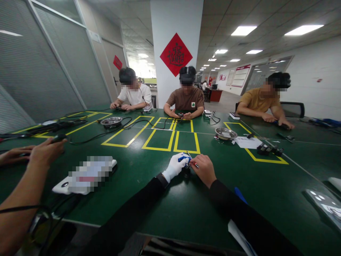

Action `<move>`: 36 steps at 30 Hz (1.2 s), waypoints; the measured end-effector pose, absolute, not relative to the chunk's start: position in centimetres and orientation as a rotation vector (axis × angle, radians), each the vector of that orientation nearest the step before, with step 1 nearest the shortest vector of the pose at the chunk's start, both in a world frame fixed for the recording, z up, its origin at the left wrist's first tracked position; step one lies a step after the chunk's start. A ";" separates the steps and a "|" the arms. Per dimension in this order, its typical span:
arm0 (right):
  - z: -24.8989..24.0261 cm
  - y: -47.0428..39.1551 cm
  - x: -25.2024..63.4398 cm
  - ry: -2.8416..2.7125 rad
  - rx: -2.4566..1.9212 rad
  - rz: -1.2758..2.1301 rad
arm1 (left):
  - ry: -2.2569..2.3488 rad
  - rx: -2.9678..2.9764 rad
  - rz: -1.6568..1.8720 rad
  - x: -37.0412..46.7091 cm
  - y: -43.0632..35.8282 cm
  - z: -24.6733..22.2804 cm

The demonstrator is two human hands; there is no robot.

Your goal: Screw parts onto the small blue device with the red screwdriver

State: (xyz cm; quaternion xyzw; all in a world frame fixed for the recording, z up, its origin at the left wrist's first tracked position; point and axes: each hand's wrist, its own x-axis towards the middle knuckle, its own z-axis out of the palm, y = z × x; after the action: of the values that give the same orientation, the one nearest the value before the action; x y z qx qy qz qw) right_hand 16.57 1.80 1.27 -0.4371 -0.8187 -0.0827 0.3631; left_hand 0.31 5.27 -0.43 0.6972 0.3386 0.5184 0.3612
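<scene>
My left hand (175, 167), in a white glove, is closed on a small blue object (183, 157); its kind is too small to tell. Bare, my right hand (204, 169) meets it from the right, its fingers pinched on a thin red-and-metal piece (196, 165) beside the blue object. Just below the fingertips stands a small dark, round piece (187, 173) with a shiny top, on the green table. My fingers partly cover the contact between these pieces.
Metal bowls (226, 133) (111, 122) stand across the green table (165, 202), which has yellow tape outlines. Dark blocks (269, 149) and paper (248, 142) lie to the right. At left are a white device (87, 174), cables and a co-worker's arm (39, 167). Three people sit opposite.
</scene>
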 end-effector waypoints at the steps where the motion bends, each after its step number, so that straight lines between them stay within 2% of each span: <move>1: 1.3 1.7 16.6 -2.121 -1.115 -0.229 | 0.870 1.800 1.336 0.3 5.2 -0.4; 14: 1.8 1.9 16.1 -2.172 -1.068 -0.297 | 0.936 1.879 1.416 0.5 5.3 -0.3; 25: 1.8 0.3 17.6 -1.867 -1.096 -0.049 | 1.054 1.731 1.620 -1.9 4.5 -0.4; 32: -0.1 -1.5 18.5 -2.042 -0.852 -0.026 | 0.878 2.142 1.242 -1.9 1.0 -0.8; 36: -0.7 -1.2 18.2 -2.132 -0.845 -0.096 | 0.856 2.114 1.094 -1.3 1.0 -0.9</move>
State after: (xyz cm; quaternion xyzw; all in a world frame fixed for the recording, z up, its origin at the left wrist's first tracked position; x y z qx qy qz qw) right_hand 18.24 -1.20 -0.68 -0.3357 -0.8468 -0.0380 0.4107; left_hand -1.25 0.98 -0.88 0.7968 0.3226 0.4125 0.3015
